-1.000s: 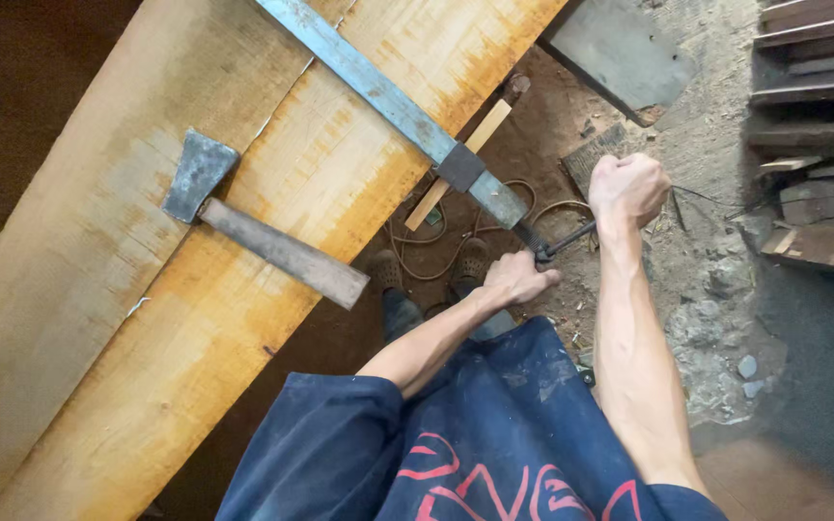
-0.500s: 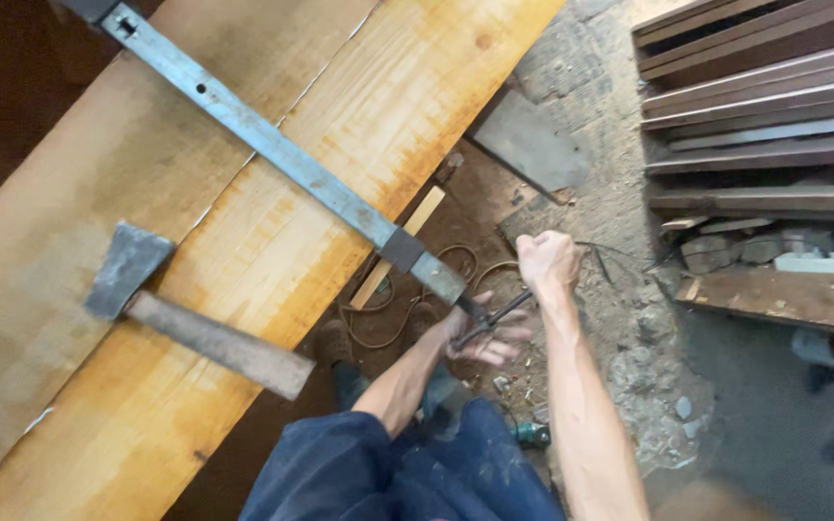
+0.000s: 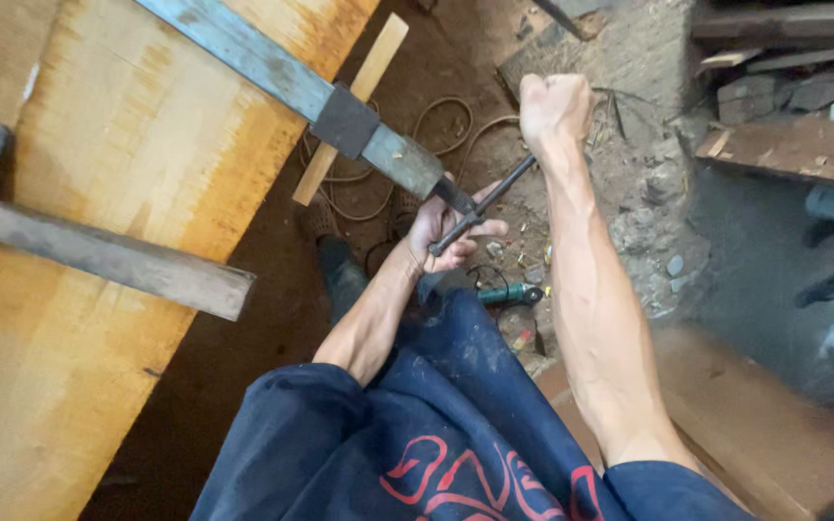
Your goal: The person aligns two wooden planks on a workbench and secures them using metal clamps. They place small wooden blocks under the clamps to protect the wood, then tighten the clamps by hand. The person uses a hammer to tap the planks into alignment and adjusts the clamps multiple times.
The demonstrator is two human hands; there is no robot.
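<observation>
**Clamp handle: both hands on it**

Camera has closed in since earlier; axe now at left edge. Right hand raised, fist clenched around the upper end of the clamp's dark handle rod. Left hand cupped under the bar clamp end, fingers curled on the rod. One clamp, one hatchet, both on one wide plank. One green tool on the floor.
</observation>
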